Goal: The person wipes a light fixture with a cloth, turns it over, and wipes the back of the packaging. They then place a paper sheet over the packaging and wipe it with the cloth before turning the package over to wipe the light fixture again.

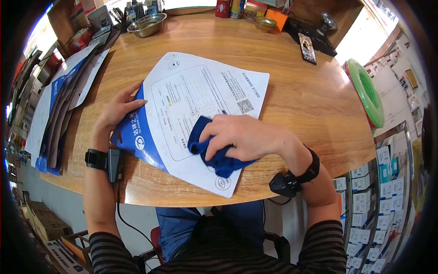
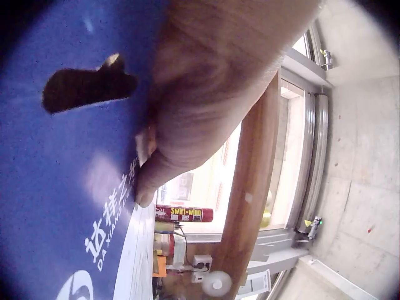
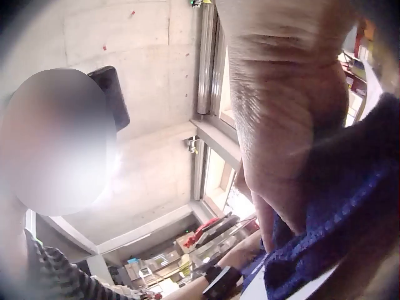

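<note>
A flat blue-and-white printed cardboard sheet [image 1: 182,96] lies at an angle on the wooden desk, with a QR code, a table and Chinese lettering on it. My left hand [image 1: 119,109] holds its left edge, the thumb over the blue end. A slot is cut through that blue end [image 2: 75,150], as the left wrist view shows. With curled fingers my right hand [image 1: 246,137] grips a bunched dark blue cloth [image 1: 223,163] over the sheet's near right part. In the right wrist view the knitted cloth [image 3: 337,219] bulges below the palm [image 3: 281,125].
Similar blue-and-white cardboard pieces [image 1: 54,109] are stacked at the left. Along the back stand a metal bowl [image 1: 147,25], a red can [image 1: 222,8] and an orange box [image 1: 276,19]. A phone [image 1: 307,48] lies back right; a green coil [image 1: 365,93] leans by the right edge.
</note>
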A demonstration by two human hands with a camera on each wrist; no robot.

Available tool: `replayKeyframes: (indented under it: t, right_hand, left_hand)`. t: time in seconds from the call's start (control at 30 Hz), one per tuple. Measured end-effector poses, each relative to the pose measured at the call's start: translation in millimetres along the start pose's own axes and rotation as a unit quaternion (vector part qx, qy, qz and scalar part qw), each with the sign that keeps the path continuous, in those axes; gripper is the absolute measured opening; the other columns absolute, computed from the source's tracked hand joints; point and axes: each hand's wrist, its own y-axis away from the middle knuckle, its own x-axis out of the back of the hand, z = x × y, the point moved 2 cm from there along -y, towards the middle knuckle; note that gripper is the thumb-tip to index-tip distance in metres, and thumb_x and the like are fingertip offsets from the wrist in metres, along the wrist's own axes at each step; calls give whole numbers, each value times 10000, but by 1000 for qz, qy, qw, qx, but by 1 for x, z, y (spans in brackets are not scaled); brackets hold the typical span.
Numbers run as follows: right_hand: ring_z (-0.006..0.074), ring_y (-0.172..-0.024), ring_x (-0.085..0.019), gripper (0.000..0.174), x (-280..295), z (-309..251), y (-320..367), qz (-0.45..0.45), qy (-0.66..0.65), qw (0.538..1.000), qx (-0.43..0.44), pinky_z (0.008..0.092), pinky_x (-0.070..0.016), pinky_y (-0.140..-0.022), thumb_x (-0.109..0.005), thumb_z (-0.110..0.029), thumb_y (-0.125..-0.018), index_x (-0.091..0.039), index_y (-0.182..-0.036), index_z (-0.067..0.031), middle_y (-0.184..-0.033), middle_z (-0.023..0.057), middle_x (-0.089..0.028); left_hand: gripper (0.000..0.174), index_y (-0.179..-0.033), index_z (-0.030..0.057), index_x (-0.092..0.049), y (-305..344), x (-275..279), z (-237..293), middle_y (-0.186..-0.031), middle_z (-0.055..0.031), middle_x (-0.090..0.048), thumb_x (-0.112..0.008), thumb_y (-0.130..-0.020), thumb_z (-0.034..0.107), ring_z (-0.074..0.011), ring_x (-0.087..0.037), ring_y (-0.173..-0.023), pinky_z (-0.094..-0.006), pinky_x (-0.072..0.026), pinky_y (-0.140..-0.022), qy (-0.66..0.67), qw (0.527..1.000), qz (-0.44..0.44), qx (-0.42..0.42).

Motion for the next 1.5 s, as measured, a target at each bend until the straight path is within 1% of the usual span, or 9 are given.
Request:
replayKeyframes:
  t: [0.2, 0.4, 0.53, 0.97, 1.03, 1.1, 1.23, 1.3, 1.5]
  right_hand:
    - [235, -1075, -501, 268, 5, 4, 0, 2, -16, 998, -62, 336, -447, -887, -586, -41, -744, -692, -947, -179, -1157, 37, -569]
    - [261, -1109, -504, 264, 20, 44, 10, 192, 75, 959, -196, 344, -408, -940, -661, -88, -735, -672, -988, -161, -1128, 94, -590]
    - [260, -1135, -497, 247, 28, 59, 19, 235, 125, 923, -276, 356, -403, -948, -644, -132, -781, -654, -1024, -178, -1126, 62, -591]
    - [231, -1080, -529, 216, 33, 78, 30, 310, 162, 872, -342, 346, -454, -882, -604, -165, -813, -658, -1022, -178, -1090, 38, -610]
    - [235, -1067, -534, 214, 34, 78, 29, 309, 172, 873, -335, 347, -456, -879, -611, -153, -803, -662, -1010, -173, -1072, 42, -616]
    - [238, -1054, -538, 212, 33, 78, 28, 309, 182, 874, -328, 347, -457, -875, -619, -141, -793, -667, -998, -168, -1054, 47, -621]
    - [249, -1015, -546, 231, 27, 67, 22, 272, 200, 908, -249, 353, -463, -866, -627, -88, -742, -677, -958, -154, -1027, 53, -626]
    - [257, -1022, -539, 244, 22, 47, 15, 244, 166, 932, -208, 359, -463, -871, -620, -66, -716, -683, -938, -146, -1020, 51, -626]
    - [241, -1011, -524, 225, 1, 7, -1, 83, 26, 995, -47, 340, -458, -852, -607, -36, -731, -695, -911, -137, -1054, 48, -596]
  left_hand:
    - [640, -1415, 27, -269, 1, -1, 1, -1054, -106, -626, -590, -861, 41, -91, -624, -791, -216, -525, -681, -11, 1000, 8, -3]
    - [642, -1419, 35, -264, 3, -5, 5, -1139, -130, -594, -584, -863, 39, -100, -623, -840, -221, -524, -701, 10, 999, 33, 3]
    - [644, -1419, 34, -264, 2, -2, 5, -1162, -142, -581, -586, -861, 37, -111, -625, -849, -221, -525, -698, -3, 1000, 31, 5]
    - [653, -1418, 8, -244, 2, 2, 3, -1258, -153, -516, -588, -863, 52, -124, -618, -925, -232, -528, -750, -26, 1000, 6, 13]
    - [652, -1417, 8, -246, 1, 2, 3, -1266, -152, -510, -587, -863, 50, -123, -615, -933, -232, -526, -758, -30, 999, 7, 13]
    - [638, -1410, 0, -260, 1, 0, 1, -1089, -130, -614, -585, -863, 39, -95, -626, -774, -214, -522, -663, -14, 999, 31, 2]
    - [634, -1408, -1, -266, 1, 0, 3, -1120, -131, -601, -587, -863, 44, -101, -625, -812, -215, -522, -685, -13, 1000, 14, -7]
    - [648, -1412, -3, -248, 1, 1, 3, -1269, -129, -511, -585, -860, 41, -118, -605, -954, -228, -516, -781, -14, 1000, -9, 11]
    - [609, -1392, -6, -304, 1, -2, 4, -1175, -122, -575, -591, -857, 26, -101, -603, -906, -222, -505, -769, -26, 1000, 2, -17]
